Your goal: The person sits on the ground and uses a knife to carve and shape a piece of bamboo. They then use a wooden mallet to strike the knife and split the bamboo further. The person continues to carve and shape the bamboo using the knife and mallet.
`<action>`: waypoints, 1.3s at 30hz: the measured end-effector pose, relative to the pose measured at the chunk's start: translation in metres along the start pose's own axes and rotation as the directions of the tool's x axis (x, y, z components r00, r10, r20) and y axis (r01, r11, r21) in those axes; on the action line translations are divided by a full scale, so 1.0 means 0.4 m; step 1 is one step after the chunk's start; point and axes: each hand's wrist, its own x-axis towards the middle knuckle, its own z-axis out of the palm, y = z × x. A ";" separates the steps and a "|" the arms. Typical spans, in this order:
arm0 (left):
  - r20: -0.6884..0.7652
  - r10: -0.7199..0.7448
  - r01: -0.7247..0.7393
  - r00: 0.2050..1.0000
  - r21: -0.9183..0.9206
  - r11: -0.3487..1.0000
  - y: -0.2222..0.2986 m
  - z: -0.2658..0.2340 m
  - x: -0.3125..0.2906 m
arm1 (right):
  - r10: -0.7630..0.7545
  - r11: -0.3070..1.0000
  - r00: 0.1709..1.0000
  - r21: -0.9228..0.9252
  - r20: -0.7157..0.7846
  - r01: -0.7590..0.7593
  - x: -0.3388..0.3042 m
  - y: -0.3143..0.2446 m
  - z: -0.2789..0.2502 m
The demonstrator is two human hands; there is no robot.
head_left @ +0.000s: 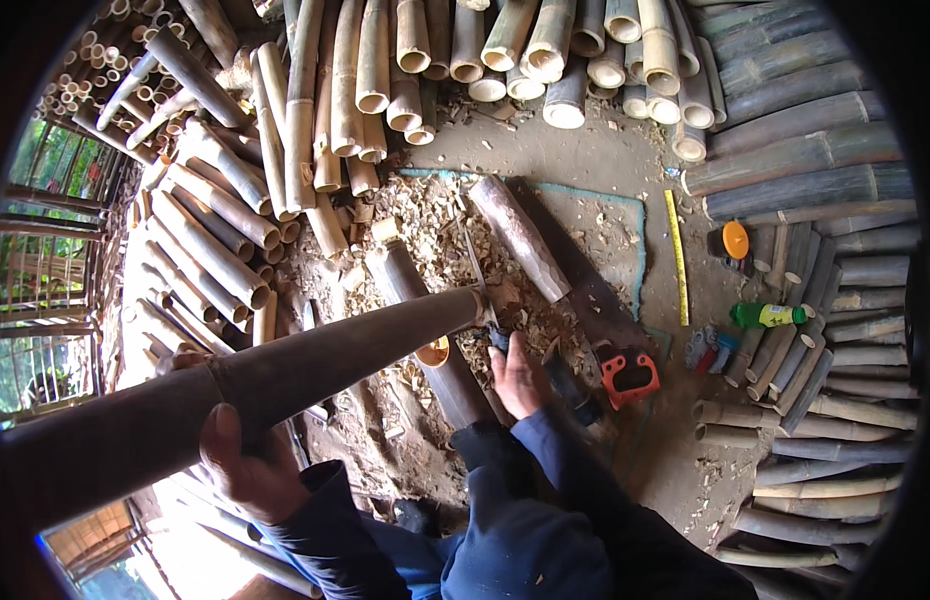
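Note:
My left hand (247, 462) grips a long dark bamboo pole (285, 368) that slants from the lower left up to the middle of the view. My right hand (518, 378) holds a knife (482, 282) by its dark handle, the blade pointing up past the pole's far end (465, 305). The pole's end rests over a dark bamboo log (430, 330) lying on the ground amid wood chips. Another cut bamboo piece (518, 238) lies just beyond. Both sleeves are dark blue.
Stacks of bamboo poles (385, 70) ring the work spot at the top, left and right. A hand saw with an orange handle (628, 372), a yellow measuring tape (677, 255), a green bottle (770, 316) and an orange disc (735, 240) lie on the right.

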 end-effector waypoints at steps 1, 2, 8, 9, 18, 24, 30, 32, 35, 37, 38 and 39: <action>0.102 0.000 -0.002 0.995 0.019 1.000 0.017 -0.051 0.021 | -0.052 0.999 0.998 -0.014 0.025 0.052 0.003 -0.006 -0.014; 0.208 -0.026 0.020 0.978 0.032 0.999 0.028 -0.066 0.024 | -0.173 0.985 0.982 -0.006 -0.070 0.173 -0.002 0.010 -0.017; -0.040 -0.045 0.041 0.998 -0.099 0.994 0.018 -0.047 0.015 | -0.225 0.974 0.971 -0.005 -0.077 0.225 -0.049 0.016 -0.069; -0.016 -0.008 0.007 1.000 -0.073 0.997 0.014 -0.055 0.017 | -0.220 0.976 0.973 -0.026 -0.069 0.218 -0.043 0.020 -0.076; 0.319 0.087 -0.042 0.944 -0.145 0.989 0.006 -0.058 0.026 | -0.310 0.913 0.934 0.219 -0.176 0.345 -0.036 -0.172 -0.177; 0.341 0.100 -0.048 0.935 -0.156 0.987 0.005 -0.039 0.021 | -0.241 0.964 0.965 -0.144 -0.105 0.225 0.012 0.019 -0.038; 0.133 0.051 -0.046 0.990 -0.037 0.998 0.016 -0.012 0.002 | -0.244 0.950 0.954 0.153 -0.173 0.271 -0.034 -0.148 -0.114; 0.179 0.060 -0.054 0.982 -0.039 0.998 0.006 -0.012 -0.003 | -0.254 0.962 0.952 0.060 -0.170 0.268 -0.018 -0.084 -0.064; 0.054 0.066 -0.068 0.996 0.027 0.997 0.018 0.028 -0.023 | -0.017 0.990 0.994 -0.135 0.108 0.032 0.007 0.000 -0.040; 0.031 0.051 -0.052 0.998 0.043 0.998 0.030 0.024 -0.026 | -0.200 0.979 0.979 -0.038 -0.025 0.199 0.005 -0.019 -0.051; 0.019 0.055 -0.056 0.998 0.034 0.998 0.023 0.026 -0.019 | -0.246 0.969 0.966 -0.017 -0.080 0.245 0.000 -0.068 -0.078; 0.011 0.058 -0.059 0.998 0.042 0.997 0.022 0.021 -0.018 | -0.282 0.958 0.951 0.004 -0.126 0.285 -0.021 -0.119 -0.098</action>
